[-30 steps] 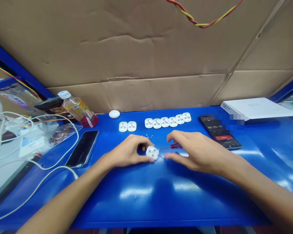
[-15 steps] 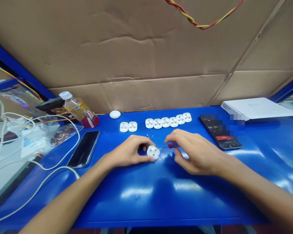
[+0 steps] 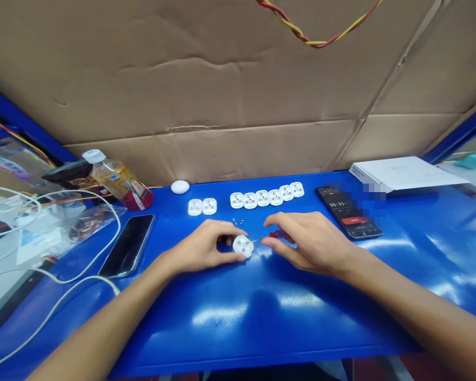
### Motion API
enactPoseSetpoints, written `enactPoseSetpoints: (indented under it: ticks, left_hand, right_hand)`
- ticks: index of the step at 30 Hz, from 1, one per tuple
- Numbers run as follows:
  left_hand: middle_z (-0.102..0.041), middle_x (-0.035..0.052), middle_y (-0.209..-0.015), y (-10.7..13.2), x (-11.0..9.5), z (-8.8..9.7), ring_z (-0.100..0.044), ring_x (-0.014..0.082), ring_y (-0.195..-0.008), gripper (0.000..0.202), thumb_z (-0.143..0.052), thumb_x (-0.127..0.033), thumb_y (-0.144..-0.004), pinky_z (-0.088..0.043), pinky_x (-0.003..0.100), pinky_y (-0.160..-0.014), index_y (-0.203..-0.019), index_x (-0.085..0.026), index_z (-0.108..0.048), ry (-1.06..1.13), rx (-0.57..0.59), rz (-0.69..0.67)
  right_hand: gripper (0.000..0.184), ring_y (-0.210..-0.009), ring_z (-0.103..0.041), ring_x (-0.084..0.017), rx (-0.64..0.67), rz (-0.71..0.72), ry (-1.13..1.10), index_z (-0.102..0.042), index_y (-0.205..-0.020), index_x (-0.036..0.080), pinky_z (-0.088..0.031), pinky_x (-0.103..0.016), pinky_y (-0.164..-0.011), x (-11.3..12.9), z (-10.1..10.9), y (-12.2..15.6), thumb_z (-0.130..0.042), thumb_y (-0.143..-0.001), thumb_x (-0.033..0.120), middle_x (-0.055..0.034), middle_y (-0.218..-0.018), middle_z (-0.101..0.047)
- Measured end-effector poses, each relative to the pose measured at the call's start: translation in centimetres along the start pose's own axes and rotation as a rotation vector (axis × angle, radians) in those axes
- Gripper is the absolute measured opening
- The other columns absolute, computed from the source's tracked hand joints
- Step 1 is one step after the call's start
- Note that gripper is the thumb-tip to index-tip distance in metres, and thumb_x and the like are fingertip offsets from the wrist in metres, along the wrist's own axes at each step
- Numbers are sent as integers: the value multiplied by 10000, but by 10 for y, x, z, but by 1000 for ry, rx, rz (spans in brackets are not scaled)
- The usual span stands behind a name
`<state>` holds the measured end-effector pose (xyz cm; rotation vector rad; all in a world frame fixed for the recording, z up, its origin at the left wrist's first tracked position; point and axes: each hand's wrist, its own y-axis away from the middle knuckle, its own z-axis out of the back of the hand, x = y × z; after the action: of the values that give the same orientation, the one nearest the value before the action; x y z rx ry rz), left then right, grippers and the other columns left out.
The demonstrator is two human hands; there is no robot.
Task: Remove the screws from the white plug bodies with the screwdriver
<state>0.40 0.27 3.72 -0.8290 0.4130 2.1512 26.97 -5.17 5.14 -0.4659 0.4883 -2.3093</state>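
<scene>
Between the thumb and fingers of my left hand (image 3: 206, 246) is a small white plastic piece (image 3: 243, 247) with metal contacts on its face. My right hand (image 3: 311, 241) grips a screwdriver (image 3: 275, 234) by its red handle. Its thin shaft points left, with the tip close to the right side of the white piece; I cannot tell if they touch. A few small screws (image 3: 238, 221) lie on the blue table just behind the held piece. Farther back, several similar white pieces (image 3: 263, 198) stand in a row, with two more (image 3: 202, 207) to their left.
A dark phone (image 3: 129, 246) and white cables (image 3: 83, 278) lie on the left, near a drink bottle (image 3: 121, 180). A white oval object (image 3: 180, 187) sits at the back. On the right are another phone (image 3: 349, 214) showing a timer and a white box (image 3: 408, 173).
The view has shifted slightly, so most things appear farther left. My right fingers have changed position on the screwdriver handle, covering more of it. My left hand keeps hold of the white piece.
</scene>
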Motion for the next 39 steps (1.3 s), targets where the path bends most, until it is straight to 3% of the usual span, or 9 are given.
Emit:
enactPoseSetpoints:
  ticks: [5, 7, 10, 13, 17, 22, 27, 31, 39]
  left_hand:
    - [-759, 81, -1148, 1, 3, 0, -694, 231, -968, 490, -760, -494, -903, -516, 311, -851, -1312, -226, -728, -24, -5, -12]
    - [-756, 74, -1151, 0, 3, -1, -692, 224, -961, 484, -758, -489, -904, -511, 301, -831, -1313, -232, -724, -23, -2, -12]
    - [-756, 61, -1090, 0, 3, -1, -684, 209, -921, 436, -764, -461, -902, -505, 289, -799, -1268, -225, -737, -19, 6, -16]
    - [-750, 66, -1085, 0, 2, -1, -681, 210, -931, 428, -765, -447, -902, -508, 295, -822, -1261, -215, -737, -26, 3, -23]
    - [-748, 79, -1136, 0, 3, -1, -684, 220, -966, 467, -769, -454, -897, -509, 303, -844, -1292, -207, -723, -42, -5, -16]
    - [-751, 61, -1079, 0, 5, -1, -674, 198, -907, 435, -767, -453, -901, -500, 276, -789, -1264, -216, -734, -30, -4, -44]
    - [-745, 50, -1051, 0, 7, -2, -657, 186, -857, 441, -772, -467, -891, -498, 271, -756, -1256, -222, -733, -20, -20, -38]
    - [-735, 45, -1021, 0, 5, -1, -652, 187, -860, 421, -775, -461, -890, -488, 275, -764, -1228, -214, -741, -28, -8, -32]
    - [-679, 15, -910, 1, 6, 1, -576, 152, -758, 411, -773, -451, -886, -442, 255, -678, -1229, -228, -729, -31, -7, -13]
  right_hand:
    - [241, -818, -679, -213, 7, 62, -64, -599, -1144, 172, -519, -329, -691, 1, 1, 1, -487, -935, 130, -92, -978, -728]
    - [314, -881, -702, -238, -5, 58, -78, -566, -1250, 147, -550, -358, -724, 3, 1, 2, -511, -942, 172, -128, -1066, -735]
    - [258, -770, -722, -238, -33, 17, -10, -590, -1228, 136, -536, -349, -642, 2, -1, 2, -531, -1021, 278, -105, -949, -766]
    - [202, -712, -689, -217, -38, 73, -9, -625, -1143, 144, -511, -335, -611, 1, -3, 3, -487, -999, 180, -77, -871, -742]
    - [330, -874, -709, -244, -44, 90, -65, -578, -1258, 98, -559, -366, -711, 2, -3, 3, -505, -944, 168, -145, -1061, -736]
    - [141, -697, -689, -201, -40, 51, -21, -605, -1118, 167, -501, -318, -593, 0, -4, 2, -523, -1023, 231, -52, -849, -740]
    - [228, -844, -686, -221, -28, 110, -111, -566, -1164, 173, -556, -342, -704, -3, -5, 3, -510, -944, 157, -96, -994, -715]
    - [120, -678, -686, -197, -32, 43, -18, -587, -1103, 191, -505, -309, -598, -5, -6, 3, -549, -1023, 272, -36, -831, -728]
    - [215, -874, -646, -225, -48, 214, -99, -599, -1085, 133, -572, -346, -739, -6, -3, 0, -515, -900, 64, -122, -986, -680]
